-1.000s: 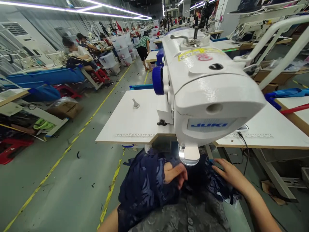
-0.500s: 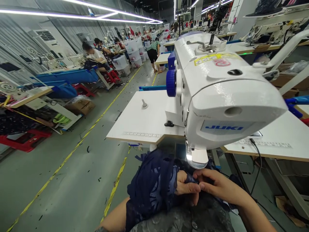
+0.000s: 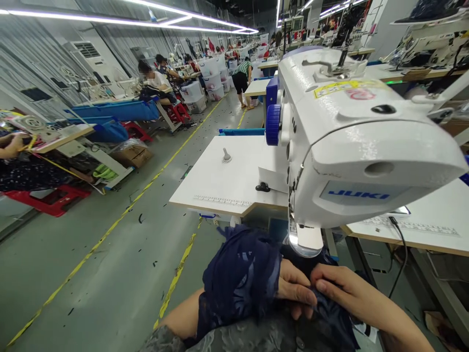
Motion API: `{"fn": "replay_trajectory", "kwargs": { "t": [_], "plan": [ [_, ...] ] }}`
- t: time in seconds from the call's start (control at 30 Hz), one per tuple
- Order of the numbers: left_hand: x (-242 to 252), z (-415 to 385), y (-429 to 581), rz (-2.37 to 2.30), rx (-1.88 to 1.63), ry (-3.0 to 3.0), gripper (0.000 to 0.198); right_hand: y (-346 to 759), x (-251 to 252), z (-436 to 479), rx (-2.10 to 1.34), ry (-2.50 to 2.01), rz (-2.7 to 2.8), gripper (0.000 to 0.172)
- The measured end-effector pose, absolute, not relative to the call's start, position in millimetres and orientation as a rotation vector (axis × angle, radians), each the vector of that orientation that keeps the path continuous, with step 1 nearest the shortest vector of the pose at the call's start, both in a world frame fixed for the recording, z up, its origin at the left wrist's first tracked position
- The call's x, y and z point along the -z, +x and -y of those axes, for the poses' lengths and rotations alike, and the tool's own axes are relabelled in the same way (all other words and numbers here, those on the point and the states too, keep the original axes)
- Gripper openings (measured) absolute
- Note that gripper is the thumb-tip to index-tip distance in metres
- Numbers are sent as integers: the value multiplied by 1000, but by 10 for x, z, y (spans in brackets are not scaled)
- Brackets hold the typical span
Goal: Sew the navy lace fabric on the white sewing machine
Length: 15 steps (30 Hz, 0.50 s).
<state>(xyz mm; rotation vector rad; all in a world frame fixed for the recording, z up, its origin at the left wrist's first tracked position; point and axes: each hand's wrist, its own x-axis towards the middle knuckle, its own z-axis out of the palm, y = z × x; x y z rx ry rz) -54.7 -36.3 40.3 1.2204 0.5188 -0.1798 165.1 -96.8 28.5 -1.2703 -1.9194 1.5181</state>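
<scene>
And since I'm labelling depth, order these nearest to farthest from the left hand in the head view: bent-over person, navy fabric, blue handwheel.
1. Navy fabric: against the left hand, around its wrist.
2. Blue handwheel: left side of the machine.
3. Bent-over person: far ahead, in the background.

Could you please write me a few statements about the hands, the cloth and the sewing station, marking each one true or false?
1. Dark blue fabric is bunched around the left hand and its wrist. True.
2. The sewing machine has blue JUKI lettering on its front. True.
3. The right hand is lying on top of the sewing machine. False: it is at the fabric, beside the left hand.
4. A ruler scale runs along the front edge of the white tabletop. True.
5. The ridged round knob on the machine's side is red. False: the knob is blue.
6. The person in the green checked top is seated. False: that person stands bent forward.
</scene>
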Motion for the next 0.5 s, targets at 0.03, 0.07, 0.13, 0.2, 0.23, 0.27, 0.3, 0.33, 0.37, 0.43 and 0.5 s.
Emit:
{"fn": "replay_trajectory", "kwargs": {
  "t": [0.03, 0.07, 0.13, 0.2, 0.23, 0.27, 0.3, 0.33, 0.37, 0.43, 0.5],
  "plan": [
    [-427, 319, -571, -539, 105, 1275, 49, 1702, -285, 961, -1473, -1293, 1897, 35],
    [-446, 277, -592, -566, 14, 1339, 46, 1748, -283, 945, -1406, -1332, 1856, 36],
    [-447, 193, -614, -684, -209, 1443, 46, 1806, -274, 876, -1246, -1430, 1717, 33],
    [-384, 101, -594, -856, -462, 1468, 50, 1808, -253, 761, -1111, -1476, 1541, 28],
    [-332, 52, -571, -928, -577, 1457, 51, 1796, -235, 693, -1078, -1463, 1470, 26],
    [-273, 5, -542, -975, -667, 1449, 50, 1784, -213, 622, -1070, -1436, 1422, 26],
    [-213, -37, -512, -1000, -733, 1443, 47, 1782, -185, 551, -1074, -1405, 1396, 28],
    [-157, -73, -481, -1006, -779, 1437, 43, 1799, -153, 478, -1081, -1386, 1396, 30],
    [-109, -99, -453, -998, -809, 1429, 38, 1838, -116, 403, -1067, -1392, 1415, 32],
    [-48, -121, -402, -972, -864, 1398, 34, 1992, -39, 231, -918, -1481, 1465, 30],
    [-30, -112, -357, -940, -907, 1375, 37, 2210, 27, 22, -666, -1590, 1481, 24]
  ]
}}
